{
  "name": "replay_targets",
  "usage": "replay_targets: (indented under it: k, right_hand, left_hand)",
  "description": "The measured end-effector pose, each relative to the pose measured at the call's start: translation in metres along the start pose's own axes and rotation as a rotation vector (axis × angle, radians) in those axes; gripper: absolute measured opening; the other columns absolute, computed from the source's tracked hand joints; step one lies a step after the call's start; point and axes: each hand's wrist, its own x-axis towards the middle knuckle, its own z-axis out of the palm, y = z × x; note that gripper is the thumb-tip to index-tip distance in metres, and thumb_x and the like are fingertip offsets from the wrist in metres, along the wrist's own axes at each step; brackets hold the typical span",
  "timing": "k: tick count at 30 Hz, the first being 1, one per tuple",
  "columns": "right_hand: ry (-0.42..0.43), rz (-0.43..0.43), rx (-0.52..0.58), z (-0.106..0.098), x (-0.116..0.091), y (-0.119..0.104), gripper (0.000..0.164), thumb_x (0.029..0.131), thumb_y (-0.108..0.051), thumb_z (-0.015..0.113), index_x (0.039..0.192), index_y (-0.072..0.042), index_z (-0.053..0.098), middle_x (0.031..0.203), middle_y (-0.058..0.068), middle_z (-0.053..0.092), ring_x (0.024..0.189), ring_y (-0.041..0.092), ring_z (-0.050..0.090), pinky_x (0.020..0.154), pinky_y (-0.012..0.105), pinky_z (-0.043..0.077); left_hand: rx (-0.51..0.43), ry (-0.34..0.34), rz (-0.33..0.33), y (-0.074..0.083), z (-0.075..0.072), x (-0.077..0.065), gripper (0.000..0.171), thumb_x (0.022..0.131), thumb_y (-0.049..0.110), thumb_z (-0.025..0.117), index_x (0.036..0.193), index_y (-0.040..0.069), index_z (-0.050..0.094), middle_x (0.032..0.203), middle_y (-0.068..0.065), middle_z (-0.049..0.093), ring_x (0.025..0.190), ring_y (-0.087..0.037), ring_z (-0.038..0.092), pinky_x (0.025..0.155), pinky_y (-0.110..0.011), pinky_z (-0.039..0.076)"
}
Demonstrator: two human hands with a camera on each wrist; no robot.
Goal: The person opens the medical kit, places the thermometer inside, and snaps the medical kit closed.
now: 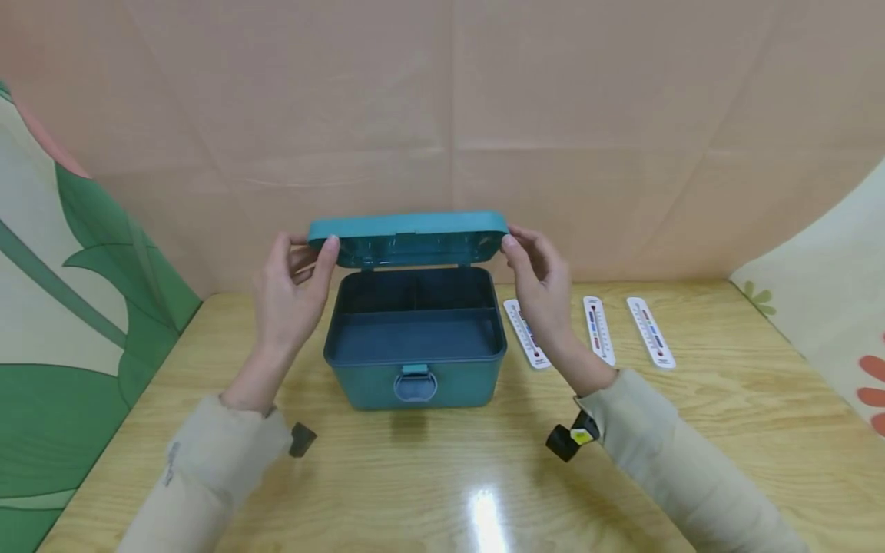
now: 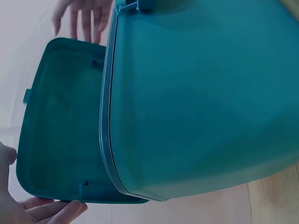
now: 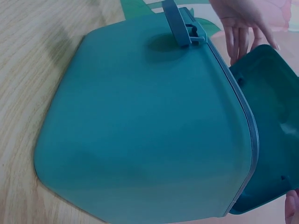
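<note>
A teal plastic storage box [image 1: 456, 390] stands on the table, its hinged lid [image 1: 408, 225] raised at the back. My left hand [image 1: 293, 296] holds the lid's left end, thumb on the near edge and fingers at the side. At the opposite end, my right hand [image 1: 542, 292] holds the lid the same way. Inside the box sits a dark tray [image 1: 415, 338] with a divider toward the rear. A round latch [image 1: 415, 386] hangs on the front wall. In the left wrist view the lid's hollow underside [image 2: 65, 126] faces the camera.
Three white thermometers lie right of the box: one [image 1: 527, 334] beside my right hand, another [image 1: 598, 332] past my forearm, the last [image 1: 651, 332] farther right. Behind the wooden table [image 1: 387, 491] rises a pinkish backdrop [image 1: 415, 100]. Leaf-patterned sheeting [image 1: 124, 253] borders the left side.
</note>
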Motion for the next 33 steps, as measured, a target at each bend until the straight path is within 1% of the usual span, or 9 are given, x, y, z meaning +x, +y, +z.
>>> replay_targets:
  k: [5,8,13,16,21,23,27,29,33]
  right_hand:
    - [-0.023,0.012,-0.015,-0.002,0.004,0.001,0.034,0.097,-0.019,0.054,0.123,0.003,0.059,0.117,0.023,0.062,0.1,0.013,0.06,0.084,0.023,0.048]
    - [-0.03,0.012,-0.029,-0.004,0.007,0.001,0.034,0.098,-0.019,0.053,0.124,0.002,0.059,0.118,0.021,0.062,0.101,0.012,0.06,0.085,0.023,0.048]
    - [-0.046,0.011,-0.02,-0.007,0.01,0.003,0.034,0.098,-0.017,0.052,0.126,0.002,0.058,0.122,0.021,0.062,0.107,0.023,0.06,0.093,0.023,0.048]
    - [-0.057,0.019,-0.008,-0.007,0.012,0.004,0.035,0.099,-0.018,0.05,0.128,0.002,0.058,0.123,0.021,0.062,0.111,0.032,0.058,0.096,0.029,0.049]
    - [-0.065,0.057,-0.007,-0.007,0.014,0.003,0.037,0.1,-0.021,0.049,0.131,-0.002,0.057,0.126,0.018,0.061,0.112,0.034,0.058,0.1,0.042,0.048]
    - [-0.075,0.067,-0.006,-0.007,0.015,0.002,0.038,0.1,-0.021,0.048,0.133,-0.003,0.056,0.13,0.016,0.06,0.114,0.034,0.058,0.101,0.043,0.048]
    - [-0.095,0.073,0.004,-0.007,0.017,0.004,0.039,0.1,-0.018,0.048,0.136,-0.004,0.053,0.136,0.013,0.056,0.118,0.034,0.056,0.102,0.038,0.048]
    - [-0.1,0.076,0.008,-0.007,0.018,0.005,0.039,0.1,-0.017,0.048,0.137,-0.005,0.052,0.137,0.012,0.056,0.119,0.035,0.056,0.101,0.034,0.049]
    - [-0.116,0.089,0.017,-0.008,0.02,0.008,0.039,0.101,-0.017,0.047,0.138,-0.005,0.051,0.136,0.013,0.056,0.119,0.035,0.056,0.102,0.035,0.049]
  left_hand:
    - [-0.021,-0.004,-0.022,0.002,0.002,0.003,0.047,0.095,0.041,0.057,0.118,0.001,0.054,0.12,-0.019,0.065,0.113,-0.027,0.063,0.094,-0.043,0.054]
    - [-0.047,-0.03,-0.041,0.003,0.005,0.005,0.049,0.095,0.042,0.056,0.121,0.001,0.052,0.122,-0.019,0.064,0.116,-0.027,0.061,0.097,-0.043,0.052]
    - [-0.049,-0.069,-0.052,0.003,0.007,0.007,0.052,0.096,0.042,0.054,0.129,0.002,0.049,0.127,-0.02,0.061,0.12,-0.029,0.058,0.102,-0.042,0.049]
    - [-0.041,-0.074,-0.051,0.003,0.007,0.008,0.052,0.097,0.042,0.052,0.131,0.003,0.049,0.13,-0.019,0.059,0.122,-0.03,0.056,0.104,-0.042,0.048]
    - [-0.051,-0.068,-0.07,0.001,0.006,0.01,0.052,0.097,0.044,0.05,0.134,0.008,0.051,0.132,-0.017,0.058,0.123,-0.029,0.055,0.106,-0.043,0.046]
    - [-0.058,-0.072,-0.077,0.0,0.006,0.011,0.052,0.098,0.044,0.05,0.137,0.009,0.05,0.132,-0.016,0.058,0.122,-0.029,0.056,0.106,-0.043,0.045]
    - [-0.073,-0.098,-0.09,-0.003,0.007,0.012,0.055,0.098,0.043,0.049,0.145,0.015,0.043,0.132,-0.016,0.058,0.121,-0.03,0.056,0.106,-0.045,0.045]
    - [-0.085,-0.11,-0.096,-0.005,0.008,0.012,0.056,0.098,0.042,0.05,0.147,0.018,0.039,0.132,-0.017,0.057,0.122,-0.03,0.055,0.107,-0.045,0.044]
    - [-0.101,-0.131,-0.082,-0.009,0.009,0.013,0.055,0.099,0.038,0.049,0.149,0.022,0.035,0.133,-0.017,0.055,0.124,-0.031,0.054,0.108,-0.046,0.042]
